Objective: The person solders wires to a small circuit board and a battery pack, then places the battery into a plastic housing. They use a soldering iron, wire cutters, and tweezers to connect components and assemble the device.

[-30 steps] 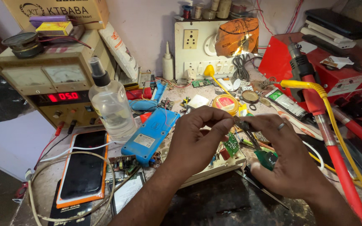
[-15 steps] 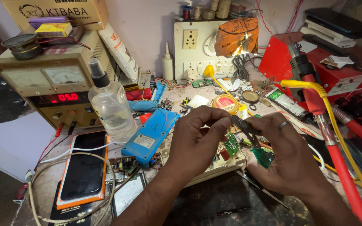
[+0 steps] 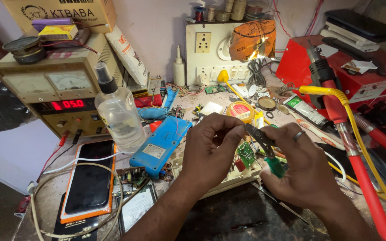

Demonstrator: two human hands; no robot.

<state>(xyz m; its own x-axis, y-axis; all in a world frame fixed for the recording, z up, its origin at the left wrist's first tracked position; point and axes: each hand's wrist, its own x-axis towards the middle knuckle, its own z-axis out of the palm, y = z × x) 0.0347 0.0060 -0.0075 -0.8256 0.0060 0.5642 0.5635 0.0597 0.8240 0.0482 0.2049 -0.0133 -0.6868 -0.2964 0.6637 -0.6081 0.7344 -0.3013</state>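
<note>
Since the earlier frame my two hands have barely shifted; the cutters sit a touch higher and nearer the fingertips of the left hand. My right hand [image 3: 307,172] is closed around green-handled side cutters [image 3: 264,147], dark blades pointing up-left at centre frame. My left hand [image 3: 213,143] pinches something at its fingertips right at the blades; it is too small to make out. Just below, between the hands, one small green circuit board [image 3: 246,154] stands on a pale casing [image 3: 228,178]. To the left lies one blue meter [image 3: 159,145], then one clear spray bottle [image 3: 118,114] and one orange-edged phone [image 3: 90,178] at lower left. One bench power supply [image 3: 52,96] fills the upper left. A yellow cable [image 3: 358,129] and a red tool [image 3: 354,156] crowd the right edge, close beside my right wrist.
</note>
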